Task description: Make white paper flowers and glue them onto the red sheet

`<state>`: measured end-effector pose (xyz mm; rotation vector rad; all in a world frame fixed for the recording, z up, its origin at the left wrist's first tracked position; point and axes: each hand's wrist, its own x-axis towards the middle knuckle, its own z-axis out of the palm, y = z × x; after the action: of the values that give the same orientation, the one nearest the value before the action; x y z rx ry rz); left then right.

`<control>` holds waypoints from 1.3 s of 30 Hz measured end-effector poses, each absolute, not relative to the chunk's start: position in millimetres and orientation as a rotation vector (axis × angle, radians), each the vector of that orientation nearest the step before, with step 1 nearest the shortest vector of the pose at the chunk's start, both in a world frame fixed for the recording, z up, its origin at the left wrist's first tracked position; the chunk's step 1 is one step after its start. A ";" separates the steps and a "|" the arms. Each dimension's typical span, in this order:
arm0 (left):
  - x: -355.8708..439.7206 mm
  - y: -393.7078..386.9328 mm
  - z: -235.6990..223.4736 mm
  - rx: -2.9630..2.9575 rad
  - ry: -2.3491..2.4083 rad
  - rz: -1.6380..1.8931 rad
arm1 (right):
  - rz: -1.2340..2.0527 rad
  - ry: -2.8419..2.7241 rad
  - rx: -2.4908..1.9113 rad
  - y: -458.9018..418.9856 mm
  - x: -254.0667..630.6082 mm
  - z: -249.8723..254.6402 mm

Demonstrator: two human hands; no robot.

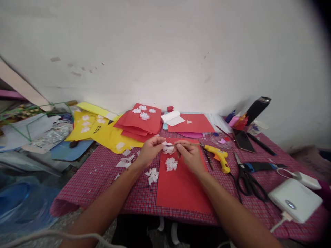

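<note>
Left fingers [158,140] pinch white paper [169,149]; right fingers [184,142] hold a thin stick [195,144].

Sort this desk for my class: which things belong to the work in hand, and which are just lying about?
Probably in use:
thin stick, in the right hand
white paper, by the left hand
red sheet, below the hands
white paper flower, on that sheet

Apparently lying about:
black flask
white box
</note>
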<state>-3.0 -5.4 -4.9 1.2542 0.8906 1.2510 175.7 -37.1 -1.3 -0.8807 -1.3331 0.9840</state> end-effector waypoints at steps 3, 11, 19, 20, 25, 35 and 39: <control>-2.8 -7.2 -3.9 1.261 0.891 1.247 | 0.982 -1.329 -0.872 -37.3 176.3 -1.2; -2.0 -8.2 -4.9 1.197 0.862 1.251 | 0.978 -1.313 -0.877 -36.6 176.8 1.1; -0.9 -9.5 -0.6 1.013 0.732 1.251 | 1.031 -1.223 -0.853 -33.7 178.1 -2.9; -0.7 -9.5 -1.2 1.035 0.729 1.256 | 1.045 -1.208 -0.843 -33.2 178.1 -3.5; 0.1 -8.7 -5.5 1.089 0.735 1.276 | 1.095 -1.182 -0.816 -32.2 178.7 -4.2; -1.8 -6.0 -9.7 1.108 0.753 1.268 | 1.100 -1.280 -0.821 -35.4 179.1 -2.5; -1.1 -7.8 -5.9 1.043 0.748 1.266 | 1.108 -1.299 -0.814 -36.5 179.6 -1.6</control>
<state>-1.1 -7.8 -5.9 1.0426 0.7479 1.2661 179.6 -36.5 -1.6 -0.8140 -1.2991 1.1075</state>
